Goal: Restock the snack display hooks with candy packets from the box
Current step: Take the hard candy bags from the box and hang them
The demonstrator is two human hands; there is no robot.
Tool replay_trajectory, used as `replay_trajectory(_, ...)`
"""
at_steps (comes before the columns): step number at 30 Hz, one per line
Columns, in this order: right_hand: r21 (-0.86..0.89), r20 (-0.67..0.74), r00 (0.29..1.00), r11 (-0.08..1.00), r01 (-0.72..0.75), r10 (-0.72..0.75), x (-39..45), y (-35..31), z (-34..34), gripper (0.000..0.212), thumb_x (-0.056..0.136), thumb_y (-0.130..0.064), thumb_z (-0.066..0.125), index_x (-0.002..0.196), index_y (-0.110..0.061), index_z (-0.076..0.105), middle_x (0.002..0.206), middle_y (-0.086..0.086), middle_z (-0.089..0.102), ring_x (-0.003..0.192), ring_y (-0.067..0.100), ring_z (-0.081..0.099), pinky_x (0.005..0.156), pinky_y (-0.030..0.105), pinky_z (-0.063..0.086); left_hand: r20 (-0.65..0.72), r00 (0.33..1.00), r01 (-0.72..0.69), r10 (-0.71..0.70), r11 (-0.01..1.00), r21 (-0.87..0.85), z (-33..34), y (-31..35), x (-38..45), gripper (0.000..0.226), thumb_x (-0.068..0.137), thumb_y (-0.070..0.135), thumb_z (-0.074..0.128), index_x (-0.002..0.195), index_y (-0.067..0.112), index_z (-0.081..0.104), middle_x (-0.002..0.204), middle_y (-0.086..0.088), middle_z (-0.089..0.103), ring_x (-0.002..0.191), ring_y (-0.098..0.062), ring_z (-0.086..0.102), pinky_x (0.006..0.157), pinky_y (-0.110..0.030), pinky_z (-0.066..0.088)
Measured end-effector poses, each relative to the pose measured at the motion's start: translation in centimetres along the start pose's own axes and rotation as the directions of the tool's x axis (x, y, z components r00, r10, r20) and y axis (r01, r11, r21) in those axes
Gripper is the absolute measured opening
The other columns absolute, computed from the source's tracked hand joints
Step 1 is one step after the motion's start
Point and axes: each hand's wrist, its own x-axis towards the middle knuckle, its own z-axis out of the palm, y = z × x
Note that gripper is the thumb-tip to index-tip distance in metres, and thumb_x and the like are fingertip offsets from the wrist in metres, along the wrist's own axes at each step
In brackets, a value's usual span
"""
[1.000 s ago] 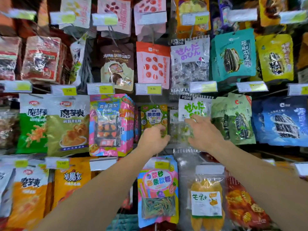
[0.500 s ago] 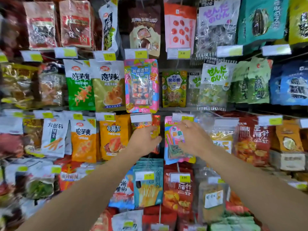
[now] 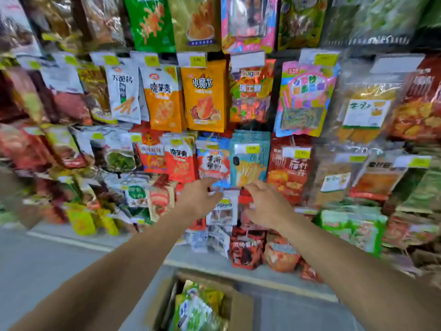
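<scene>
The display wall (image 3: 296, 96) is filling the whole upper view, its hanging packets overlapping edge to edge, so there is hardly any bare gap between rows. Open room is lying lower down: a pale ledge (image 3: 238, 271) is running along the foot of the wall, and grey floor (image 3: 47, 266) is stretching out to the left of the arms.

Both arms are reaching forward and up toward the lower rows. The left hand (image 3: 199, 199) is hanging with fingers loosely bent, its fingertips just under the bottom edge of a red and white packet (image 3: 212, 163); nothing is showing in its grasp. The right hand (image 3: 267, 206) is spreading with relaxed fingers just below a teal packet (image 3: 249, 161), and it too is holding nothing visible. Between the two hands a small clear packet (image 3: 224, 211) is hanging with a yellow price tag at its top; whether either hand is touching it cannot be told through the blur.

The box (image 3: 241, 306) is sitting open on the floor at the bottom of the view, below and between the forearms, well apart from both hands. Green and white candy packets (image 3: 198, 309) are lying heaped inside it.
</scene>
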Motion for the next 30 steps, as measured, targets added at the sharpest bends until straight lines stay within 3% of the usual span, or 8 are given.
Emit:
replay_trajectory(5, 0.080, 0.164, 0.986, 0.997, -0.020, 0.007, -0.6, -3.6, 9.2, 0.070, 0.084, -0.038, 0.063, 0.144, -0.012, 0.040, 0.144, 0.009, 0.042, 0.130, 0.034, 0.041, 0.107, 0.041, 0.039, 0.122, 0.981, 0.158, -0.150, 0.986, -0.051, 3.5, -7.7, -3.8, 0.056, 0.080, 0.052, 0.052, 0.124, 0.020, 0.064, 0.121, -0.010, 0.068, 0.112, -0.030, 0.063, 0.095, -0.039, 0.049)
replay_trajectory(9, 0.127, 0.300, 0.953, 0.988, -0.088, 0.046, 0.1, -6.6, 16.8, 0.067, 0.085, -0.034, 0.059, 0.145, -0.015, 0.039, 0.146, 0.006, 0.040, 0.134, 0.031, 0.038, 0.107, 0.040, 0.039, 0.235, 0.945, 0.251, -0.225, 0.964, -0.085, 6.4, -15.5, -4.3, 0.052, 0.090, 0.043, 0.060, 0.138, 0.023, 0.053, 0.139, 0.000, 0.057, 0.120, -0.022, 0.058, 0.101, -0.037, 0.046)
replay_trajectory(13, 0.145, 0.421, 0.902, 0.975, -0.168, 0.093, 2.1, -9.4, 23.0, 0.069, 0.086, -0.033, 0.061, 0.148, -0.015, 0.036, 0.148, 0.006, 0.037, 0.135, 0.030, 0.035, 0.109, 0.039, 0.037, 0.319, 0.906, 0.335, -0.279, 0.933, -0.135, 9.0, -22.6, -3.7, 0.049, 0.089, 0.035, 0.064, 0.136, 0.024, 0.055, 0.136, 0.003, 0.059, 0.118, -0.019, 0.060, 0.102, -0.034, 0.046)
replay_trajectory(20, 0.118, 0.569, 0.789, 0.926, -0.359, 0.233, 5.7, -12.8, 34.2, 0.063, 0.083, -0.032, 0.064, 0.141, -0.016, 0.044, 0.144, 0.009, 0.043, 0.131, 0.034, 0.041, 0.106, 0.037, 0.039, 0.486, 0.798, 0.454, -0.356, 0.886, -0.096, 15.6, -34.5, -2.7, 0.031, 0.088, 0.034, 0.064, 0.116, 0.021, 0.066, 0.120, -0.002, 0.067, 0.111, -0.022, 0.063, 0.096, -0.030, 0.045)
replay_trajectory(24, 0.098, 0.629, 0.725, 0.896, -0.432, 0.281, 6.8, -12.8, 41.0, 0.058, 0.087, -0.031, 0.060, 0.141, -0.018, 0.044, 0.142, 0.011, 0.045, 0.128, 0.035, 0.044, 0.105, 0.040, 0.041, 0.565, 0.718, 0.565, -0.407, 0.815, -0.130, 20.9, -39.2, -2.1, 0.034, 0.088, 0.032, 0.061, 0.120, 0.022, 0.064, 0.123, -0.001, 0.066, 0.109, -0.019, 0.061, 0.088, -0.024, 0.042)
replay_trajectory(28, 0.074, 0.698, 0.649, 0.871, -0.485, 0.302, 7.6, -11.8, 48.3, 0.060, 0.082, -0.029, 0.061, 0.139, -0.017, 0.048, 0.135, 0.012, 0.050, 0.125, 0.034, 0.049, 0.098, 0.036, 0.045, 0.602, 0.661, 0.639, -0.448, 0.756, -0.139, 27.4, -42.8, -1.9, 0.033, 0.087, 0.027, 0.062, 0.115, 0.009, 0.064, 0.125, -0.010, 0.064, 0.110, -0.025, 0.059, 0.090, -0.028, 0.044)
replay_trajectory(30, 0.075, 0.733, 0.615, 0.863, -0.500, 0.292, 7.7, -10.8, 52.7, 0.061, 0.077, -0.031, 0.061, 0.136, -0.019, 0.050, 0.134, 0.012, 0.051, 0.123, 0.034, 0.051, 0.094, 0.036, 0.047, 0.622, 0.614, 0.700, -0.486, 0.700, -0.145, 31.1, -44.7, -2.3, 0.037, 0.087, 0.028, 0.064, 0.121, 0.015, 0.065, 0.127, -0.004, 0.065, 0.112, -0.020, 0.060, 0.092, -0.024, 0.042)
